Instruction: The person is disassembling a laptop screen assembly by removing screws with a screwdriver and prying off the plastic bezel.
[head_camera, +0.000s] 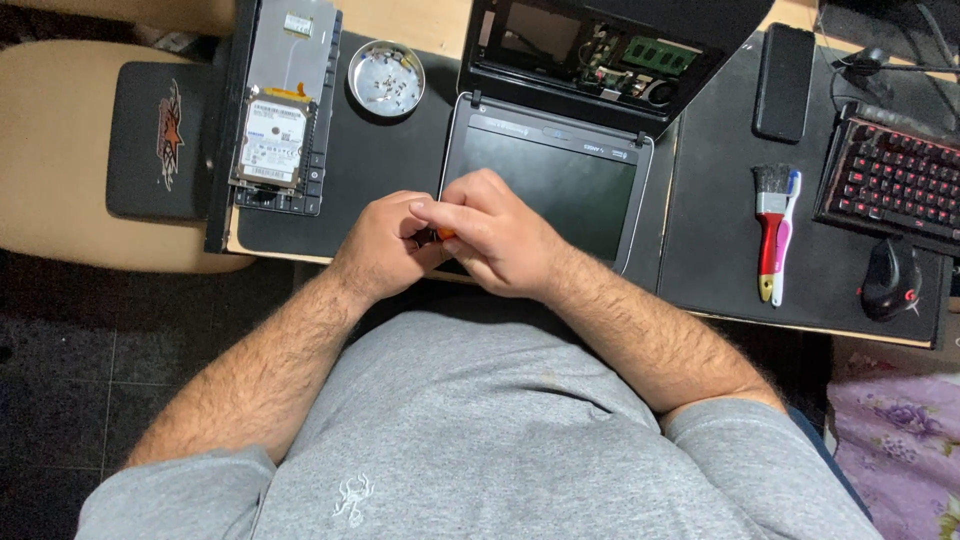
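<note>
On the dark desk mat (400, 160) the opened laptop (560, 150) lies with its board exposed, the hard drive (271, 142) already out (screws sit in the round dish (386, 78)); left hand (385, 245) and right hand (495, 240) close together around a small orange-tipped tool (444, 234), so disassembly looks well advanced.

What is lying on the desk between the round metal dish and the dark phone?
In the head view, the opened laptop base, with its green circuit boards exposed, lies between the round metal dish and the dark phone. Nothing else shows there.
</note>
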